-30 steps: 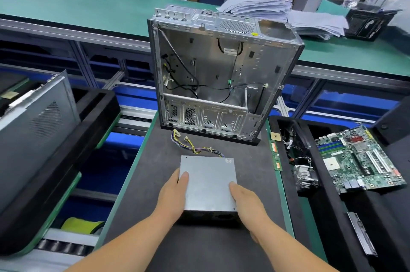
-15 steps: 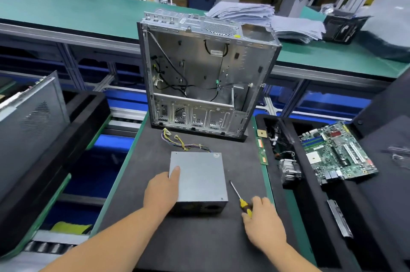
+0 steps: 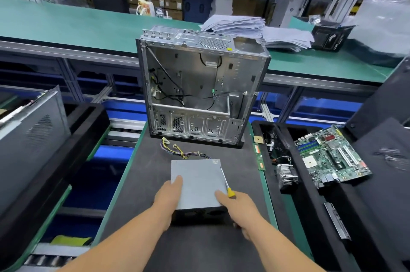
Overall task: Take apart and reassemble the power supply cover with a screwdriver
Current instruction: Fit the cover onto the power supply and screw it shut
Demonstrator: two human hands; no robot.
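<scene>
With the power supply point(image 3: 196, 183) lying flat on the near mat, the left hand point(image 3: 167, 197) should press its straight fingers firmly on the cover while the right hand point(image 3: 240, 210), gripping the yellow-handled screwdriver point(image 3: 226, 184), seats the tip squarely before turning.

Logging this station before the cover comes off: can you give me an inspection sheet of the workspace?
Surface: dark mat, green-edged.
Job's things: power supply flat, cover on; screwdriver along its right edge.
Clutter: motherboard, heatsink in right tray.
Hands: left hand rests on the supply; right hand holds the screwdriver.
Cables: supply's wire bundle loose on mat.
Surroundings: open computer case upright behind; paper stack beyond.
</scene>
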